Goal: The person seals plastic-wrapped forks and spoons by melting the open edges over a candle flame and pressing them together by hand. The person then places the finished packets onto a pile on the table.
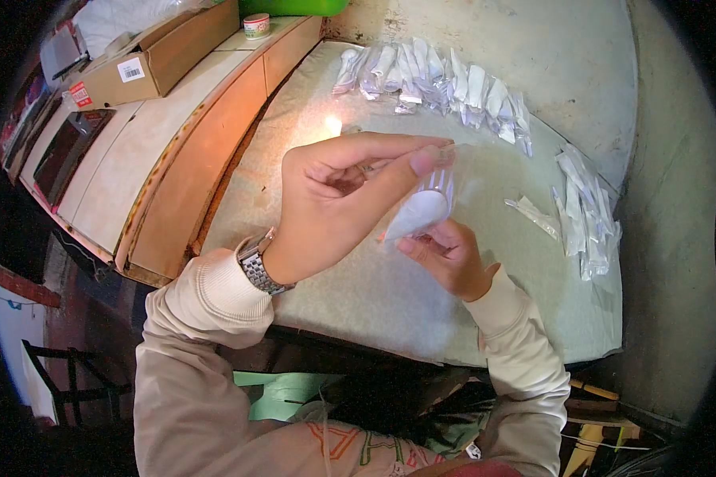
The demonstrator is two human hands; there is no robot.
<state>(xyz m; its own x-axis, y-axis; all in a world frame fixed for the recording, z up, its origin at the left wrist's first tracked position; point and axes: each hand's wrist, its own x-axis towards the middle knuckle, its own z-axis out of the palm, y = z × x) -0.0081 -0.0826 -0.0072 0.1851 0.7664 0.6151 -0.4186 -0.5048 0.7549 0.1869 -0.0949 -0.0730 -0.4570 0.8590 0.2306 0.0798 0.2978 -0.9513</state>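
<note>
A clear plastic sleeve holding a white plastic spoon and fork [424, 208] is stretched between my two hands above the table. My left hand [350, 179], with a metal watch at the wrist, pinches the upper end of the sleeve between thumb and fingertips. Below it, my right hand [447, 258] grips the lower end, its fingers partly hidden behind the sleeve. The fork tines and the spoon bowl show through the plastic. Just beyond my left hand glows a small bright flame [333, 126]; its base is hidden by the hand.
Several bagged cutlery sets [433, 75] lie in a row along the table's back edge. More are piled at the right [585, 211], with a single bagged set [533, 216] beside them. A tiled counter [191, 119] at the left bears a cardboard box [163, 60] and a small tub [256, 26].
</note>
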